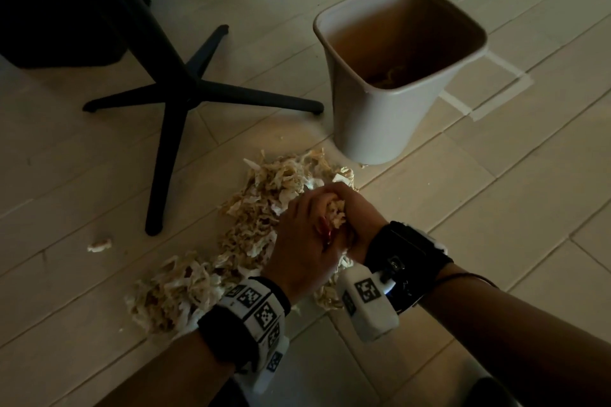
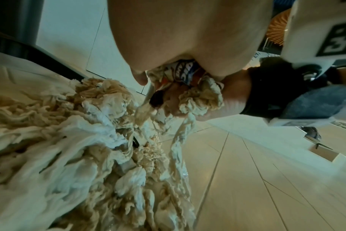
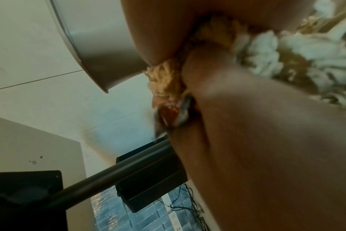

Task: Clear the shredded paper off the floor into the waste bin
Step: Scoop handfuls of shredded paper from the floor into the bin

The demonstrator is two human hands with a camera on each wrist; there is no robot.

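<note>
Shredded paper [image 1: 261, 205], beige and white, lies in a loose pile on the tiled floor just in front of the waste bin [image 1: 373, 129]. The bin is pale, upright and open, with a few strips at its bottom. My left hand [image 1: 307, 235] and right hand [image 1: 355, 208] are pressed together over the pile's right edge. Their curled fingers hold a clump of shreds [image 1: 334, 210] between them. In the left wrist view that clump [image 2: 199, 96] bulges out under my palm, strands trailing down to the pile [image 2: 69, 140]. The right wrist view shows shreds [image 3: 168, 78] squeezed between the hands, with the bin [image 3: 101, 54] close behind.
A black chair base [image 1: 185, 89] with spread legs stands left of the bin, one leg reaching toward the pile. More shreds [image 1: 172, 294] lie by my left wrist, and one small scrap [image 1: 99, 244] sits apart at the left. Tape marks [image 1: 489, 106] run right of the bin.
</note>
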